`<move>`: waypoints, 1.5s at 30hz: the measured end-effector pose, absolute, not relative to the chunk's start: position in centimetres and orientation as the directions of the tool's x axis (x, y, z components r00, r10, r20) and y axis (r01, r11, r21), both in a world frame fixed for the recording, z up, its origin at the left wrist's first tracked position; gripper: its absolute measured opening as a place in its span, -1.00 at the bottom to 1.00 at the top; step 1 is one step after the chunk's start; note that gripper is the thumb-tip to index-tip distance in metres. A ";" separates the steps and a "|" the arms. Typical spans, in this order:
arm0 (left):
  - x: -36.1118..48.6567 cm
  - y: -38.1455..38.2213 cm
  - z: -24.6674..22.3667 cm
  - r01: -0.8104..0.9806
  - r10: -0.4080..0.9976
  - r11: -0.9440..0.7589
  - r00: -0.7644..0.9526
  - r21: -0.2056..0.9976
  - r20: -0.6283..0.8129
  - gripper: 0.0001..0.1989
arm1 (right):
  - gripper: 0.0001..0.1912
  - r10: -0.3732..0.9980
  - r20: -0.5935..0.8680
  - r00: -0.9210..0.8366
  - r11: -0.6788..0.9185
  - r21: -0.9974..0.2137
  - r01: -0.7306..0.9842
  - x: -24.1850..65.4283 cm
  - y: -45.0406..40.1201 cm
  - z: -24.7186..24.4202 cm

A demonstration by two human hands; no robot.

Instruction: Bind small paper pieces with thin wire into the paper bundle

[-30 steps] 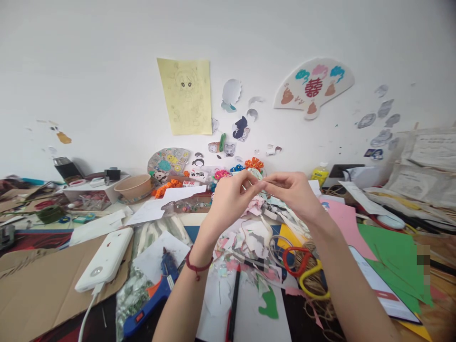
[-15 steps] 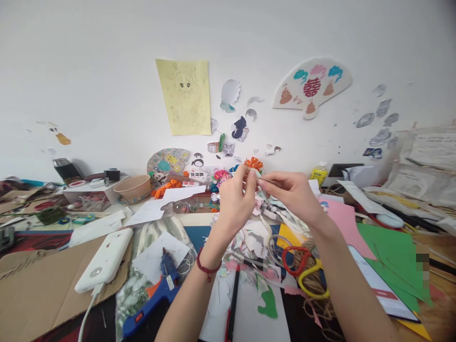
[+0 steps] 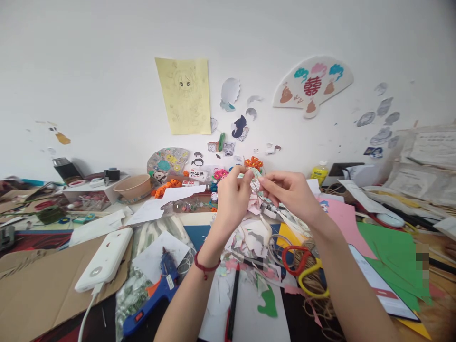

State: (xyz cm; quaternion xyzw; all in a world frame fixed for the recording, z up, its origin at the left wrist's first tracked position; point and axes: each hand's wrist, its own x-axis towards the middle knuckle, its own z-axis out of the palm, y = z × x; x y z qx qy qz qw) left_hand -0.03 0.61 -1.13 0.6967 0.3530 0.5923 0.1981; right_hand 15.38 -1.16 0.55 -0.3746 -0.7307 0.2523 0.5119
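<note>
Above the cluttered middle of the desk, my left hand (image 3: pixel 233 194) is raised with thumb and index finger pinched together. My right hand (image 3: pixel 287 192) faces it a short way to the right, its fingertips also pinched. Between the fingertips runs a thin brownish strand (image 3: pixel 258 189) that looks like twine; it is fine and partly hidden by my fingers. Below and behind my hands lies a heap of paper scraps (image 3: pixel 254 237). A ball of brown twine (image 3: pixel 309 265) rests under my right forearm, beside red-handled scissors (image 3: pixel 296 260) and yellow-handled scissors (image 3: pixel 314 280).
At left are a blue glue gun (image 3: pixel 153 304), a white power bank (image 3: pixel 104 259) with a cable, and cardboard (image 3: pixel 42 289). A black-and-red pen (image 3: pixel 233 299) lies on white paper between my forearms. Right are green paper (image 3: pixel 388 251) and a phone (image 3: pixel 384 289). Behind stands a bowl (image 3: pixel 133 187).
My hands have moved slightly apart, the left one a little to the left, opening a gap between the fingertips. The desk things stay where they were.
</note>
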 end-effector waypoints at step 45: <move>-1.2 -0.3 0.2 0.051 0.646 -0.727 0.387 0.684 0.658 -0.70 | -0.68 0.684 0.728 0.040 0.723 -0.684 0.096 14.2 -0.3 -0.4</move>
